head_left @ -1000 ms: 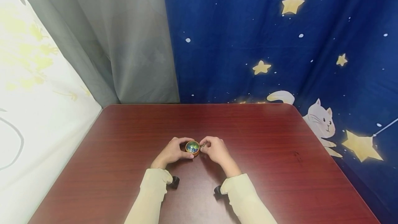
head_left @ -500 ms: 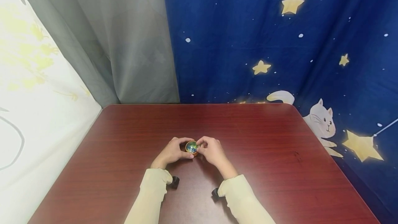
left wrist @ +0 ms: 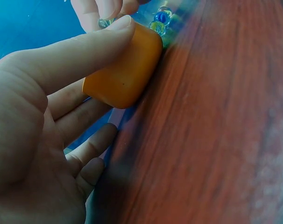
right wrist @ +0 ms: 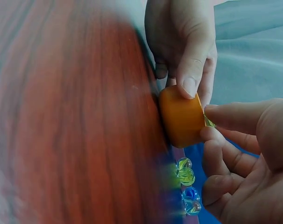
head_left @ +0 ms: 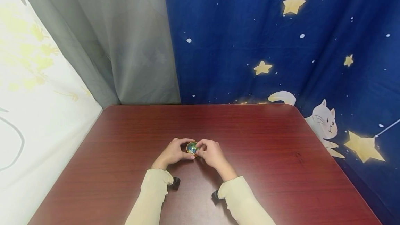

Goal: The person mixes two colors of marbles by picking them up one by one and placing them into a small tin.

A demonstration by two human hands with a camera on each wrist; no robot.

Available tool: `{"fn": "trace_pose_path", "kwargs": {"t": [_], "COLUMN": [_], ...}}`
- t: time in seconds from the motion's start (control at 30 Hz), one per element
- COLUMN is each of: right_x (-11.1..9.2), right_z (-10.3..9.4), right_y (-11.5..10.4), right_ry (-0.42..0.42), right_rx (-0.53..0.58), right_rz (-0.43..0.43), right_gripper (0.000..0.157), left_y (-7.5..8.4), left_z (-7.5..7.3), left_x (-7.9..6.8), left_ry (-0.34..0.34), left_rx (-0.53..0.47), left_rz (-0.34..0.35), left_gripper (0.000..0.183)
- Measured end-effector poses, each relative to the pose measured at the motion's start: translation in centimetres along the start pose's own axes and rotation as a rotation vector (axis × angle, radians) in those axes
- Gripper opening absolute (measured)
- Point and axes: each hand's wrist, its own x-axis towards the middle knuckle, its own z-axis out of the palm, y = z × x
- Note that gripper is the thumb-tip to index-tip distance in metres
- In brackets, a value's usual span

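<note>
A small orange cup [right wrist: 181,116] stands on the table, with several blue and green glass marbles [head_left: 192,149] inside. My left hand [head_left: 173,152] grips the cup, thumb on the near side and fingers round the far side. At the cup's right rim is my right hand [head_left: 213,153], its thumb and fingertips pinching a clear marble with yellow-green in it [right wrist: 208,122]. The left wrist view shows this held marble [left wrist: 105,22] just past the left thumb. Beside the cup, near the right hand, several more marbles [right wrist: 185,172] lie on the table; the head view does not show them.
The dark red wooden table [head_left: 140,124] stretches out around both hands. Behind it hang a grey curtain [head_left: 140,44] and a blue curtain [head_left: 225,44] with stars. A black wrist camera [head_left: 176,183] sits at the left sleeve, another [head_left: 215,196] at the right.
My right hand has moved left, from beside the cup to its right rim, fingertips now at the opening. The left hand and the cup have stayed in place.
</note>
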Motion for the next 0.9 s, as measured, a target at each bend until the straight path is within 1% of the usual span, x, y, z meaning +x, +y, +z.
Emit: {"fn": "trace_pose_path", "kwargs": {"t": [0.57,0.9], "right_x": [0.1,0.4], "right_z": [0.2,-0.8], "right_y": [0.2,0.8], "right_ry": [0.000,0.000], "right_rx": [0.003,0.041], "right_rz": [0.002,0.001], "right_gripper": [0.013,0.015], "left_y": [0.1,0.1], "left_z": [0.0,-0.2], "left_x": [0.0,-0.1], "left_ry": [-0.005,-0.014], "left_rx": [0.010,0.003], "left_rz": [-0.006,-0.003], "left_gripper": [0.058,0.058]}}
